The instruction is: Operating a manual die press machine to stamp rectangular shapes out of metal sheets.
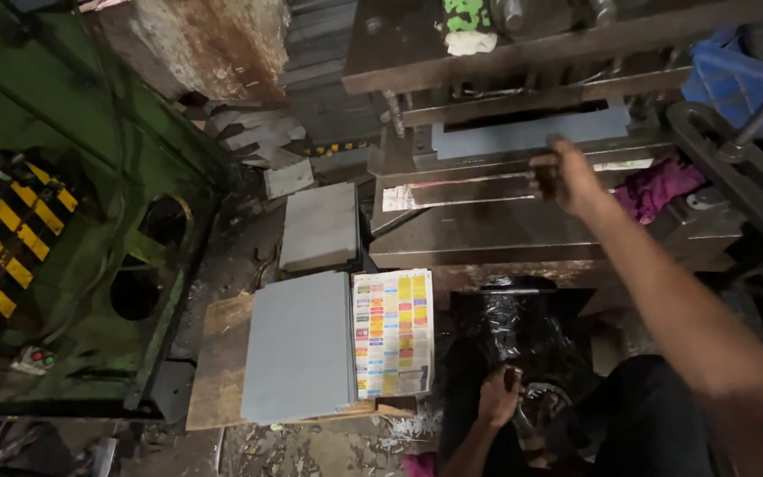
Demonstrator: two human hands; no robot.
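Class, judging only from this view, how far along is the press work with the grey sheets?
Seemingly done: a grey sheet already lies in the press. In hand: the right hand reaches at the press opening; the left hand is low by the black wrapped bundle. Left: the near stack and the far stack wait on the floor.

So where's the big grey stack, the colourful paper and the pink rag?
Grey sheet stack (300, 346), head view, middle of its top sheet.
Colourful printed sheet (393, 334), head view, its centre.
Pink rag (660, 187), head view, middle of the bunched cloth.
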